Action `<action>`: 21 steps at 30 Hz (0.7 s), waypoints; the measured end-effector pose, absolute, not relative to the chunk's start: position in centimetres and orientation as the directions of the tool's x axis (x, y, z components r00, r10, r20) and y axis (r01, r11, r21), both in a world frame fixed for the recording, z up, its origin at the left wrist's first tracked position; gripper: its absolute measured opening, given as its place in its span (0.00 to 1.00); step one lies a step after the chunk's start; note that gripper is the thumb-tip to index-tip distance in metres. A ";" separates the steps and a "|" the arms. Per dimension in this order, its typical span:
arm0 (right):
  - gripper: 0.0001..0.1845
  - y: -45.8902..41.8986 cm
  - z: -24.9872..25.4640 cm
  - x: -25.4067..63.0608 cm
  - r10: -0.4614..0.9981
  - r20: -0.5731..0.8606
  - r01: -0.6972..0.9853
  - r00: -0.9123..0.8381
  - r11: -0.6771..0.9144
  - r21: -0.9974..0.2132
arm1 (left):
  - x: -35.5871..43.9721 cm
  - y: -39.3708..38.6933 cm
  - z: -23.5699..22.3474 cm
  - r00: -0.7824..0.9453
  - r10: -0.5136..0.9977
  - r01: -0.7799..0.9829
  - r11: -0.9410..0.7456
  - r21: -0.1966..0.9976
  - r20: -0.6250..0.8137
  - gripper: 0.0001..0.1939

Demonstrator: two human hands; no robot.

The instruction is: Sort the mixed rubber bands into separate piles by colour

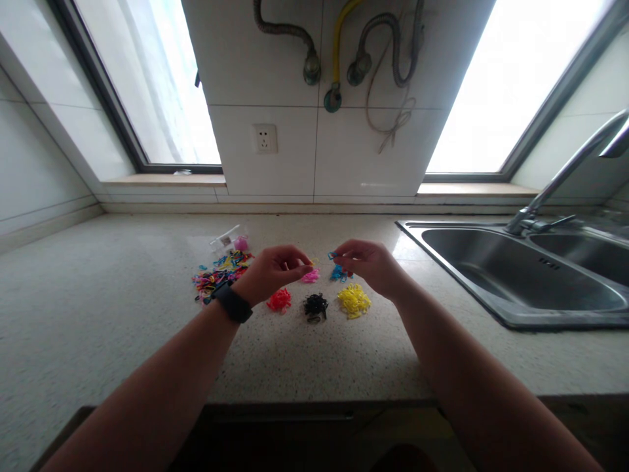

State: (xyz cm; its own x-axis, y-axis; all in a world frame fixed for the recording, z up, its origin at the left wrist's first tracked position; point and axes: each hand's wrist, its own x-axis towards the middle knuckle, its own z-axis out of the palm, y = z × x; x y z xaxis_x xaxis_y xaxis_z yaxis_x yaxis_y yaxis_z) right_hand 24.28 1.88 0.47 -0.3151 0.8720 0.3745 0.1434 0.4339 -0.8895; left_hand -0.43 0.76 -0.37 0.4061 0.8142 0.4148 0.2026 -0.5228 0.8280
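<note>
My left hand (272, 269) hovers over the counter with fingers pinched; what it pinches is too small to name. My right hand (369, 263) pinches a small blue band (333, 255) just above the blue pile (338, 274). Sorted piles lie below the hands: pink (310, 276), red (279, 300), black (315, 306), yellow (354, 300). A mixed heap of coloured bands (219, 275) lies left of my left wrist, which wears a black watch (232, 303).
A small clear plastic box (227, 240) sits behind the mixed heap. A steel sink (521, 278) with a tap (565, 177) fills the right side. The speckled counter (98, 308) ends at a tiled wall with a socket (265, 139) and hoses.
</note>
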 end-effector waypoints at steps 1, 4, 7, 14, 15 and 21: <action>0.10 1.9 0.5 24.3 0.872 0.376 0.145 -0.314 0.435 -0.889 | -0.4 0.8 -0.4 0.405 0.814 0.205 -0.526 0.826 0.417 0.13; 0.11 1.8 0.5 24.3 0.872 0.379 0.147 -0.309 0.438 -0.887 | -0.5 0.7 -0.4 0.401 0.815 0.218 -0.527 0.821 0.417 0.14; 0.11 1.7 0.6 24.3 0.876 0.374 0.146 -0.306 0.431 -0.890 | -0.5 0.7 -0.3 0.400 0.818 0.219 -0.523 0.824 0.413 0.14; 0.13 1.5 1.0 24.3 0.870 0.377 0.116 -0.319 0.430 -0.895 | -0.3 0.4 0.1 0.396 0.822 0.198 -0.513 0.836 0.410 0.11; 0.13 1.5 1.0 24.3 0.868 0.379 0.107 -0.321 0.431 -0.896 | -0.3 0.3 0.2 0.400 0.820 0.190 -0.511 0.838 0.409 0.11; 0.13 1.3 1.2 24.2 0.859 0.388 0.091 -0.335 0.439 -0.894 | -0.1 0.1 0.5 0.407 0.814 0.132 -0.502 0.855 0.415 0.10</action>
State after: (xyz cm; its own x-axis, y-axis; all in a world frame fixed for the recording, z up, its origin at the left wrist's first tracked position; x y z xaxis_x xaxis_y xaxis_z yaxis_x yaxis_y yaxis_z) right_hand 24.25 1.29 1.23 -0.3347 0.8589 0.3875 0.0910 0.4388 -0.8940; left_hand -0.12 0.11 0.49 0.4070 0.8136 0.4152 0.1316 -0.5020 0.8548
